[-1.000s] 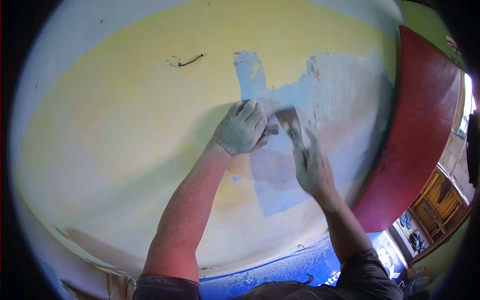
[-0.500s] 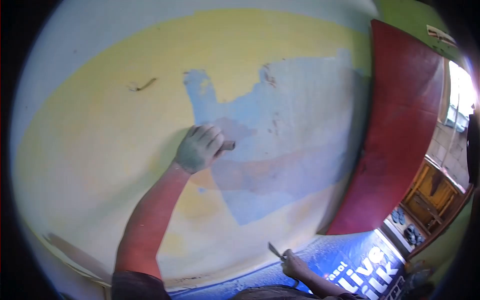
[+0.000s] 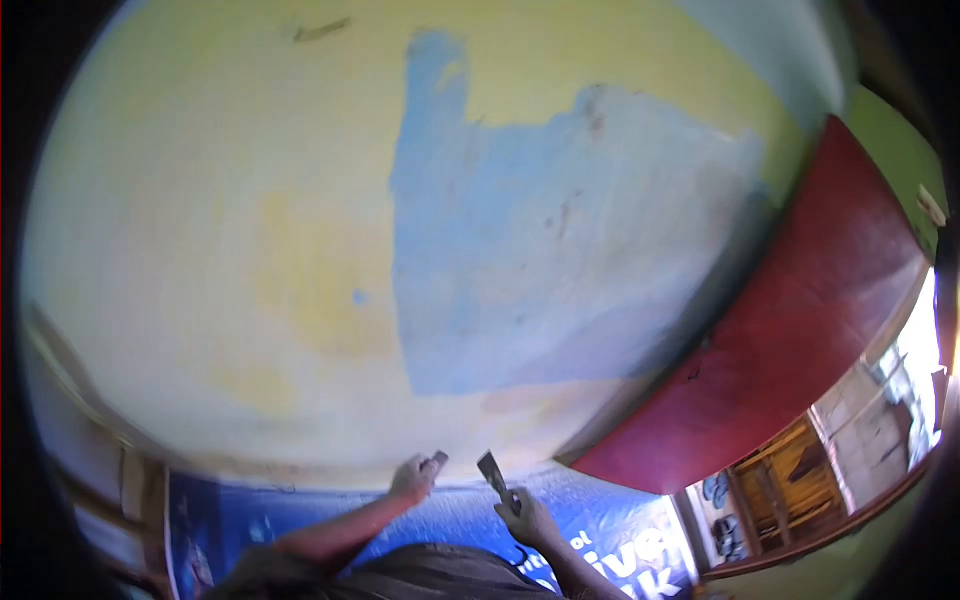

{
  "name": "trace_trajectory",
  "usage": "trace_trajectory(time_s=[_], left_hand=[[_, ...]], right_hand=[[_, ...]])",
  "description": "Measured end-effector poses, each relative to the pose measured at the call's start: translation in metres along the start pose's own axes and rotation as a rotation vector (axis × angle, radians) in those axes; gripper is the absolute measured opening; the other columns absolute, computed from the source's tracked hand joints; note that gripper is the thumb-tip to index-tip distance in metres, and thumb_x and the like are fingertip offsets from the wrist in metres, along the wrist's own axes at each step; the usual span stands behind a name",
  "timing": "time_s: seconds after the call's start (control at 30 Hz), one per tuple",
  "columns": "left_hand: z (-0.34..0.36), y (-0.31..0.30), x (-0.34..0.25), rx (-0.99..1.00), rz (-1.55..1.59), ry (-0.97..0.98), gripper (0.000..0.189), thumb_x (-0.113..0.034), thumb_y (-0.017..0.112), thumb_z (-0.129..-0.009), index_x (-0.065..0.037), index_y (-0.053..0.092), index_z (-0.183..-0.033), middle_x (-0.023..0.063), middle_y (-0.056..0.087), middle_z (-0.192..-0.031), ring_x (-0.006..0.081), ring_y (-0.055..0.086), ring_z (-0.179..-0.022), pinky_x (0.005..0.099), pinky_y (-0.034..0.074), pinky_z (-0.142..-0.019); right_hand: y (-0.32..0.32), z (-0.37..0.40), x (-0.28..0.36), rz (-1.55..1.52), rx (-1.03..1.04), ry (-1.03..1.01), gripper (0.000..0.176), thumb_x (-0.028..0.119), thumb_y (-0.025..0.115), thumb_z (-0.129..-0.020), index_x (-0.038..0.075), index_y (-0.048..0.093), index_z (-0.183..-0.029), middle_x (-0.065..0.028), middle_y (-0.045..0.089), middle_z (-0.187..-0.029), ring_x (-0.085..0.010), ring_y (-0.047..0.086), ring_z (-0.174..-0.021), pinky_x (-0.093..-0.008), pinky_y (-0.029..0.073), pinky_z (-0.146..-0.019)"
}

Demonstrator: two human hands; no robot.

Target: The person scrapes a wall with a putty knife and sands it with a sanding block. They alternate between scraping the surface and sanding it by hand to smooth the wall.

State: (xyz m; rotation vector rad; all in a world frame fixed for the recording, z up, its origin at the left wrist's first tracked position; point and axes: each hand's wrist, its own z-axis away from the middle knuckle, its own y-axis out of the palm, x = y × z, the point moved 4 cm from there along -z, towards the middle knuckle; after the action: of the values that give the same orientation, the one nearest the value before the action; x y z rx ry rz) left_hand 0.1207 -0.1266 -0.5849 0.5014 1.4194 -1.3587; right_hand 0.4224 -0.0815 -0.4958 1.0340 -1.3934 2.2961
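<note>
In front of me stands a wall (image 3: 230, 130) painted pale yellow, with a bare light-blue patch (image 3: 480, 250) in its middle. Low before it, my left hand (image 3: 410, 480) is closed around a small grey-brown piece that looks like folded sandpaper (image 3: 440, 457); only its end sticks out. To the right, my right hand (image 3: 527, 520) grips a putty knife (image 3: 491, 472) by the handle, its flat blade tilted up toward the left. Both hands are near the wall's foot, apart from each other, and neither seems to touch the painted surface.
A red door-like panel (image 3: 770, 320) slants along the right side. On the floor lies a blue printed banner (image 3: 350, 510) with white letters, dusted along the wall. Shoes (image 3: 728, 535) and a wooden piece of furniture (image 3: 795, 470) are at lower right. A dark mark (image 3: 322, 30) shows high on the wall.
My left hand has come down off the wall with the sandpaper, to beside the right hand. The view has tilted downward and turned. The putty knife stays in my right hand.
</note>
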Motion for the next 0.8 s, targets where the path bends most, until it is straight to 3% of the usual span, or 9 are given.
trace_trajectory(time_s=[0.1, 0.17, 0.27, 0.33, 0.43, 0.5, 0.63, 0.73, 0.8], left_hand=[[0.021, -0.001, 0.019, 0.047, 0.173, -0.062, 0.049, -0.039, 0.058, -0.116, 0.004, 0.074, -0.101, 0.0169, 0.08, -0.088, 0.0241, 0.078, -0.065, 0.0421, 0.064, -0.061], [0.042, 0.001, 0.0, 0.027, 0.28, -0.137, 0.052, -0.039, 0.053, -0.12, 0.006, 0.072, -0.102, 0.0173, 0.08, -0.088, 0.0254, 0.079, -0.066, 0.0397, 0.065, -0.06], [0.051, 0.011, -0.03, 0.136, 0.409, -0.115, 0.055, -0.042, 0.051, -0.122, 0.006, 0.072, -0.108, 0.0149, 0.078, -0.087, 0.0234, 0.078, -0.067, 0.0384, 0.065, -0.06], [0.063, 0.015, -0.059, 0.156, 0.251, 0.131, 0.056, -0.048, 0.057, -0.12, 0.005, 0.071, -0.11, 0.0105, 0.076, -0.085, 0.0187, 0.073, -0.069, 0.0355, 0.06, -0.064], [0.087, 0.003, -0.12, 0.202, 0.298, -0.03, 0.055, -0.051, 0.069, -0.115, 0.004, 0.071, -0.115, 0.0071, 0.075, -0.084, 0.0142, 0.068, -0.069, 0.0338, 0.056, -0.068], [0.086, 0.009, -0.118, 0.115, 0.333, 0.013, 0.043, -0.035, 0.084, -0.106, 0.005, 0.073, -0.118, 0.0151, 0.083, -0.095, 0.0166, 0.076, -0.081, 0.0352, 0.062, -0.075], [0.093, 0.005, -0.117, 0.08, 0.393, 0.064, 0.036, -0.028, 0.081, -0.108, 0.006, 0.074, -0.118, 0.0155, 0.084, -0.098, 0.0168, 0.078, -0.085, 0.0335, 0.062, -0.076], [0.092, 0.004, -0.11, 0.037, 0.426, 0.017, 0.032, -0.026, 0.078, -0.11, 0.005, 0.076, -0.115, 0.0155, 0.083, -0.097, 0.0165, 0.077, -0.085, 0.0338, 0.062, -0.076], [0.091, 0.003, -0.108, 0.003, 0.463, 0.021, 0.03, -0.025, 0.074, -0.112, 0.005, 0.078, -0.112, 0.0149, 0.08, -0.093, 0.0164, 0.074, -0.083, 0.0362, 0.061, -0.075]], right_hand=[[0.008, 0.002, 0.002, -0.033, -0.079, -0.097, 0.06, 0.047, 0.083, -0.102, 0.002, 0.069, -0.14, -0.0268, 0.08, -0.111, -0.0424, 0.08, -0.105, -0.0516, 0.061, -0.091], [-0.004, 0.013, 0.031, -0.161, -0.082, -0.143, 0.053, 0.042, 0.086, -0.101, 0.0, 0.069, -0.129, -0.0134, 0.073, -0.092, -0.0262, 0.07, -0.084, -0.0441, 0.057, -0.08], [-0.008, 0.005, 0.056, -0.233, -0.127, -0.195, 0.053, 0.038, 0.093, -0.099, -0.001, 0.064, -0.121, -0.0013, 0.057, -0.083, -0.0134, 0.053, -0.078, -0.0362, 0.05, -0.072], [-0.007, 0.003, 0.062, -0.338, -0.131, -0.252, 0.06, 0.038, 0.097, -0.096, -0.002, 0.06, -0.122, -0.0028, 0.059, -0.083, -0.0136, 0.053, -0.078, -0.0366, 0.05, -0.071], [-0.005, -0.003, 0.065, -0.396, -0.071, -0.304, 0.071, 0.038, 0.103, -0.09, -0.002, 0.054, -0.122, -0.0048, 0.066, -0.092, -0.0124, 0.059, -0.083, -0.0337, 0.053, -0.077], [-0.01, 0.0, 0.081, -0.425, -0.074, -0.404, 0.073, 0.039, 0.104, -0.089, -0.002, 0.054, -0.124, -0.006, 0.068, -0.099, -0.0127, 0.061, -0.087, -0.0332, 0.055, -0.081], [-0.001, -0.005, 0.084, -0.604, 0.029, -0.503, 0.066, 0.028, 0.104, -0.089, 0.001, 0.055, -0.123, -0.0074, 0.072, -0.108, -0.011, 0.064, -0.094, -0.032, 0.056, -0.083], [-0.006, -0.005, 0.08, -0.34, 0.001, -0.405, 0.06, 0.02, 0.103, -0.09, 0.001, 0.055, -0.121, -0.0043, 0.068, -0.102, -0.0095, 0.06, -0.089, -0.0314, 0.054, -0.078], [-0.004, -0.008, 0.071, -0.394, 0.017, -0.414, 0.058, 0.018, 0.102, -0.088, 0.002, 0.055, -0.117, -0.0024, 0.063, -0.095, -0.0099, 0.055, -0.083, -0.0332, 0.052, -0.073]])
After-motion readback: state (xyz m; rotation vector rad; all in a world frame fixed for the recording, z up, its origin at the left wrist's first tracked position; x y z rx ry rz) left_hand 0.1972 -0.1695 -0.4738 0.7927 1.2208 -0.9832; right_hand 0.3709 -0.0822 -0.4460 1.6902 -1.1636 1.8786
